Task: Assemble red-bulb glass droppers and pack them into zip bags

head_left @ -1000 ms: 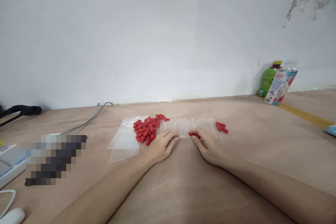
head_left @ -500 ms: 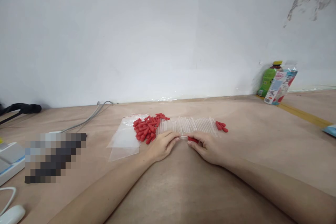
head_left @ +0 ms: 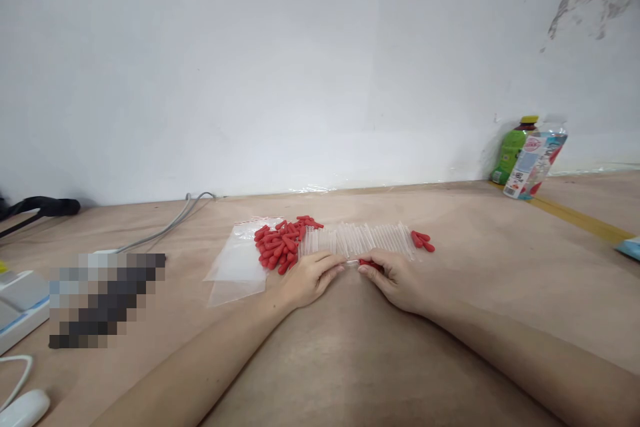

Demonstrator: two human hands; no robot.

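Red caps (head_left: 278, 245), clear tubes (head_left: 357, 239), green btl (head_left: 510, 149).

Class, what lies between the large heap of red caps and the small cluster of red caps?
In the head view, a row of clear tubes lies between the heap and the cluster.

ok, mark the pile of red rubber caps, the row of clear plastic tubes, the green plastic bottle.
pile of red rubber caps (head_left: 278, 245): head view, middle of the heap.
row of clear plastic tubes (head_left: 365, 238): head view, middle of the row.
green plastic bottle (head_left: 507, 150): head view, green body.
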